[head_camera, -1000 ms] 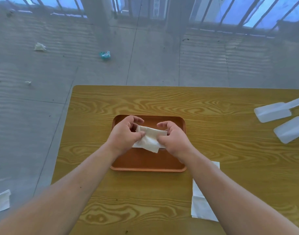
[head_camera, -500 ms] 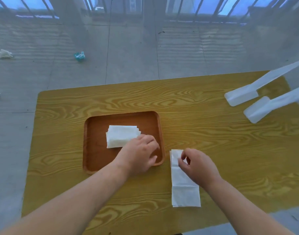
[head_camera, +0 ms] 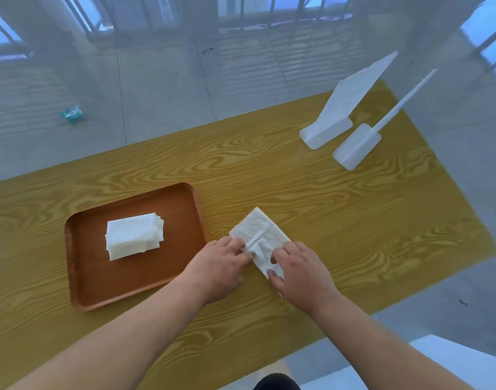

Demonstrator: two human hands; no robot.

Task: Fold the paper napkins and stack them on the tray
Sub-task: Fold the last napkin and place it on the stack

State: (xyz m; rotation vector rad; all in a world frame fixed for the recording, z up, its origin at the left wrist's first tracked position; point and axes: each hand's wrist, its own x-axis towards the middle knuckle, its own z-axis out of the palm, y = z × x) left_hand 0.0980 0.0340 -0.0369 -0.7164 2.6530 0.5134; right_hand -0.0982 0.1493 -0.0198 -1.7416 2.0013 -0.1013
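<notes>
Bare table [head_camera: 353, 220] right of the hands; two white stands [head_camera: 342, 119] apparently farther back.

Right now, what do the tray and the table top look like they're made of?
Tray: seemingly wood or wood-look plastic, reddish-brown, smooth matte, with a raised rim and rounded corners. Table top: probably printed laminate, given its bold, swirling yellow grain and flat sheen.

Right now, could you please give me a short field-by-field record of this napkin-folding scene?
surface: wooden table
tray: on the table, left of the hands
stack: folded napkins lying in the tray
napkin: on the table, right of the tray, creased across the middle
left hand: pinching the napkin's near end
right hand: fingers on the napkin's near end
stands: two white ones at the table's far right
floor: blue wrapper beyond the table
</notes>
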